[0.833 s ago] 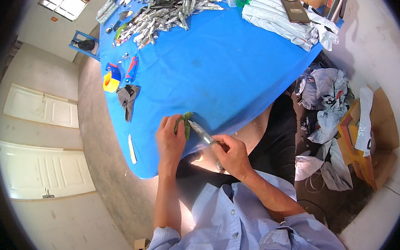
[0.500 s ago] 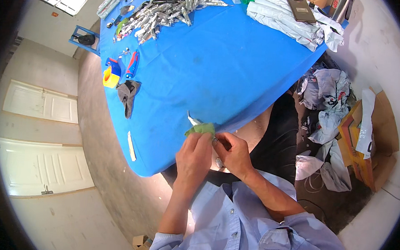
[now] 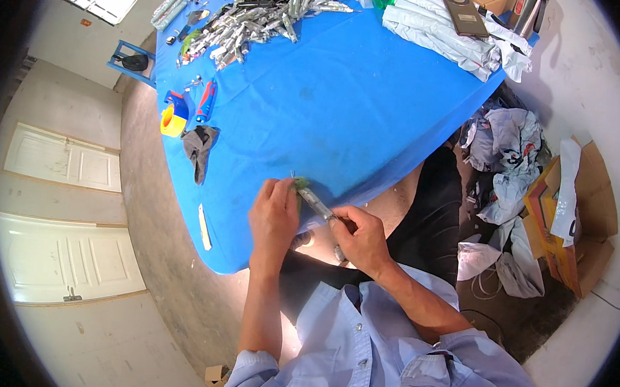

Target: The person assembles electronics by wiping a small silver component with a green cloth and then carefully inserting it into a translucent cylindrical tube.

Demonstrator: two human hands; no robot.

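A slim silver metal tube [image 3: 316, 204] slants between my hands above the near edge of the blue-covered table [image 3: 307, 116]. My right hand [image 3: 361, 239] pinches its lower end. My left hand [image 3: 274, 209] is closed on a green cloth [image 3: 300, 184], bunched at the tube's upper end; the fingers hide much of the cloth. A thin tip sticks out just beyond it. Below my right hand another small silver piece [image 3: 340, 253] shows, partly hidden.
Many similar silver tubes [image 3: 248, 36] are heaped at the table's far side. To the left lie a red-and-blue-handled tool [image 3: 205, 102], a yellow-and-blue tape dispenser [image 3: 174, 118], a grey cloth [image 3: 198, 149] and a pale strip [image 3: 204, 228]. White plastic bags [image 3: 430, 35] and a cardboard box [image 3: 597, 201] are rightward.
My left hand has moved left with the green cloth, now more bunched up. The silver tube's length has come into sight between the hands. My right hand has stayed nearly in place.
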